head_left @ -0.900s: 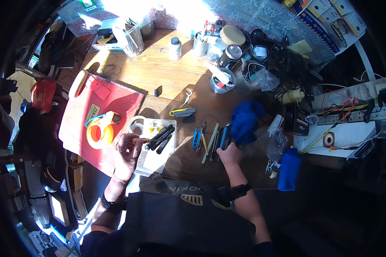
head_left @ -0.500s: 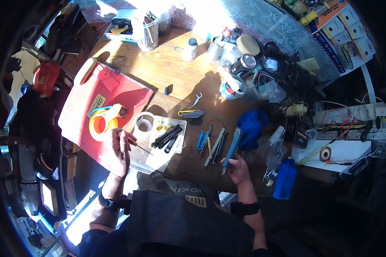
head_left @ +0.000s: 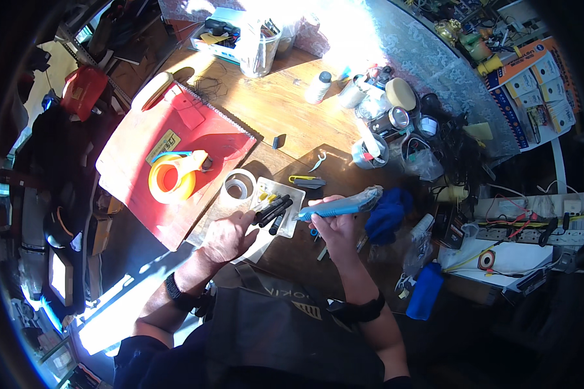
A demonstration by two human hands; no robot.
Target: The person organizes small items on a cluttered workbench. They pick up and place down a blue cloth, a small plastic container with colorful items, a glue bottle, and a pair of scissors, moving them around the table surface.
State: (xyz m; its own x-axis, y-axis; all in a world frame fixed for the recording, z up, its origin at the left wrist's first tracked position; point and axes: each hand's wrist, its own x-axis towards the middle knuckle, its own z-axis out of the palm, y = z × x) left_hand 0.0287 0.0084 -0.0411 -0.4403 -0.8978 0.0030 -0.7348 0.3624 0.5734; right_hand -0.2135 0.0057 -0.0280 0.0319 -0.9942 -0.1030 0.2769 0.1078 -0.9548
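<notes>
My left hand (head_left: 233, 235) is at the near left of a clear plastic tray (head_left: 292, 197) of black markers (head_left: 274, 211), fingertips at the markers and thumb apart; I see nothing held in it. My right hand (head_left: 332, 230) grips a long blue-handled tool (head_left: 337, 206), raised over the bench just right of the tray. A white tape roll (head_left: 239, 178) lies left of the tray. Beyond sits a yellow-and-grey cutter (head_left: 308, 182). A crumpled blue cloth (head_left: 389, 223) is right of my right hand. Other slim tools beneath that hand are partly hidden.
A red folder (head_left: 133, 162) with an orange tape dispenser (head_left: 165, 194) covers the left side of the wooden bench (head_left: 220, 97). Cups (head_left: 370, 155), jars and tangled cables crowd the back right. A power strip (head_left: 525, 204) and a blue pouch (head_left: 425, 292) lie at the right.
My left hand has moved onto the markers; the thin screwdriver it held no longer shows. My right hand has lifted the blue tool and swung it leftward toward the tray.
</notes>
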